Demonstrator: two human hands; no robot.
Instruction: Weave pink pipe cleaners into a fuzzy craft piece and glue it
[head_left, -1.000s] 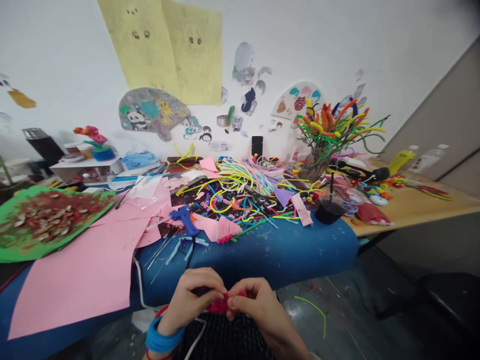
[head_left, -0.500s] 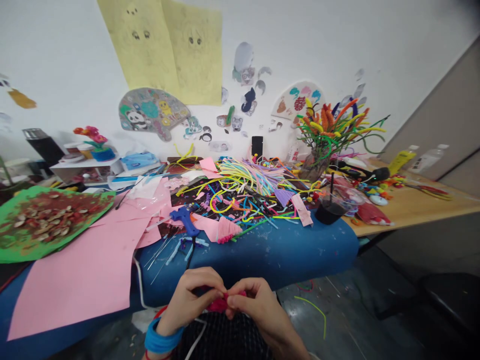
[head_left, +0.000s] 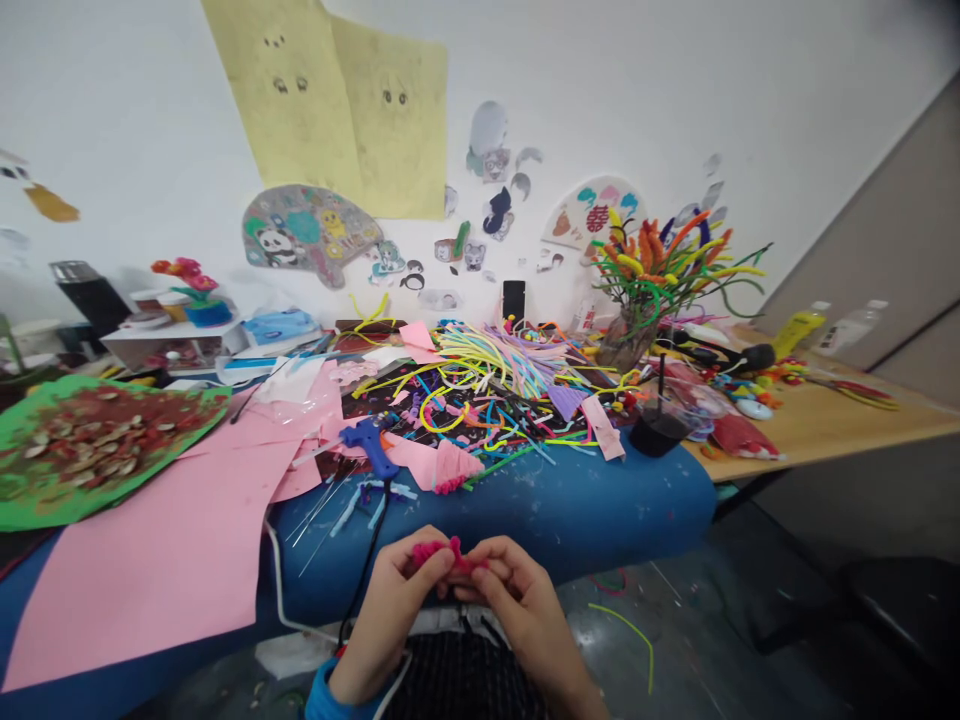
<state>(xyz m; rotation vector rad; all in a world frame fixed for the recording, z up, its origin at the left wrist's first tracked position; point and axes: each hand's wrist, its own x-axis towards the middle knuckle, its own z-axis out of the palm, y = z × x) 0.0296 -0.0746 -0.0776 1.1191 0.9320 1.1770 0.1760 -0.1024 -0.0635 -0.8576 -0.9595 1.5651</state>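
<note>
left hand: pinching crimped magenta chenille stem | right hand: pinching its other end | likely light, soft, bendable; hold near ends

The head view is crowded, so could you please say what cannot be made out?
Pink fuzzy piece, head view: its full shape, partly covered by the left hand and right hand.
Yellow sheets, head view: their tops, cut off by the upper edge.
Green sheet, head view: its left end, cut off by the left edge.
Clear bottle, head view: its label, too small to read.
</note>
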